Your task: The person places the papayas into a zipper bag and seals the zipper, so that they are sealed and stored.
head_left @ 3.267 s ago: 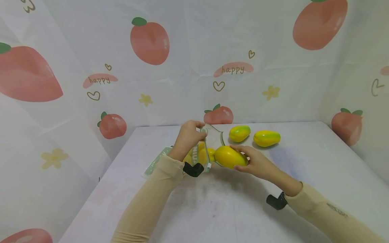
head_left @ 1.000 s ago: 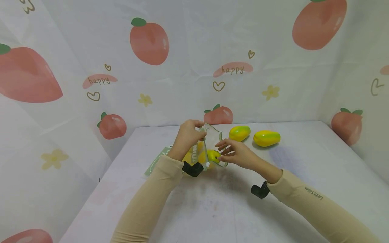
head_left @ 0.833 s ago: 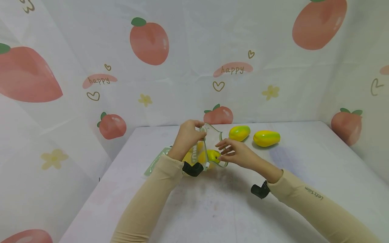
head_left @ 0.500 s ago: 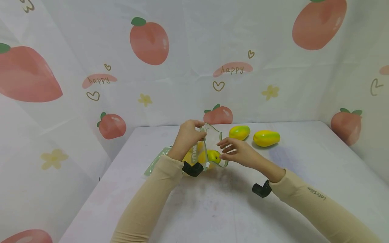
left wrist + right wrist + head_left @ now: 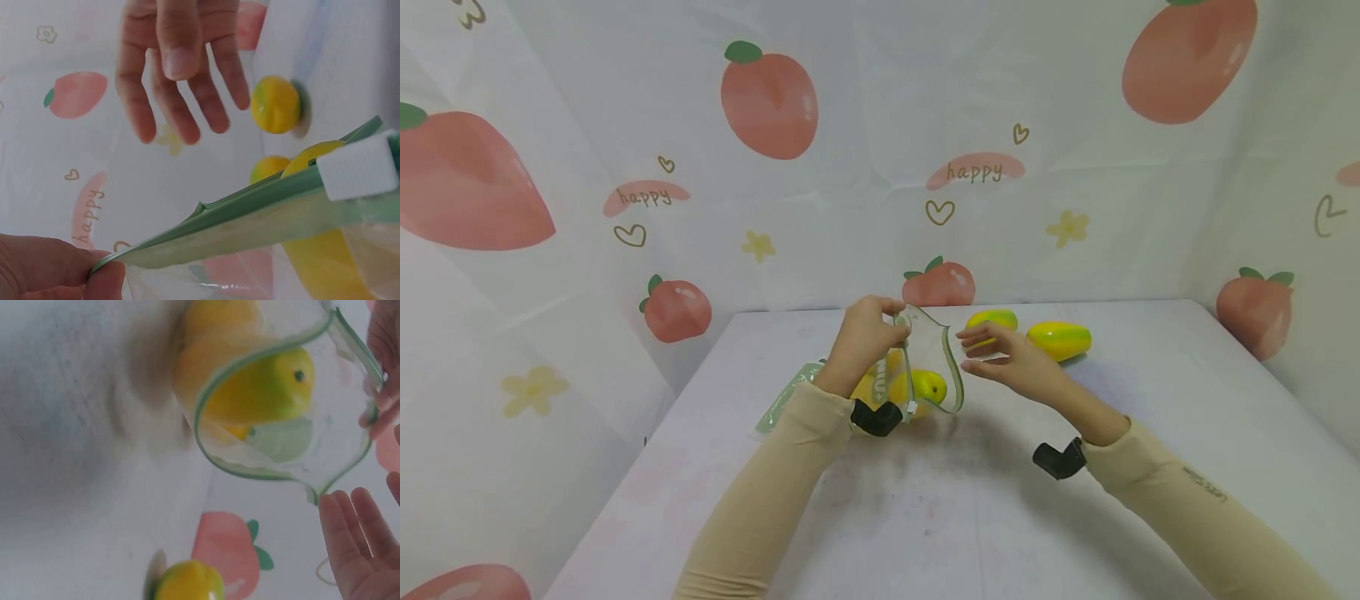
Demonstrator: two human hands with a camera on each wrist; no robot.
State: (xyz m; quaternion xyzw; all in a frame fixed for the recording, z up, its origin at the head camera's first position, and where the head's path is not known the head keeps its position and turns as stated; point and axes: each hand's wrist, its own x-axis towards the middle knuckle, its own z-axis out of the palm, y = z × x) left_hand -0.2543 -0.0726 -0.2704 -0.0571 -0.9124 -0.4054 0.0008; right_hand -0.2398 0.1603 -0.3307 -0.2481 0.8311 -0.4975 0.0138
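My left hand (image 5: 867, 337) pinches the top edge of a clear zip bag (image 5: 928, 346) with green rims and a white slider (image 5: 357, 167). The bag's mouth stands wide and faces right. Inside lies a yellow-green papaya (image 5: 262, 387), its stem end towards the mouth, with more yellow fruit (image 5: 222, 317) behind it; how many is hidden. My right hand (image 5: 1011, 358) is just right of the mouth, fingers spread and holding nothing. In the right wrist view its fingertips are close to the rim; contact is unclear.
Two more papayas lie on the white table (image 5: 925, 517) at the back: one (image 5: 1062, 340) right of my right hand, the other (image 5: 992, 318) partly behind it. A flat pale-green plastic piece (image 5: 788, 398) lies left of the bag. A fruit-printed cloth (image 5: 850, 225) hangs behind.
Earlier my right hand held a papaya at the bag's mouth; that hand is now bare and a papaya lies inside. It has since drawn back to the right. My left hand stays put.
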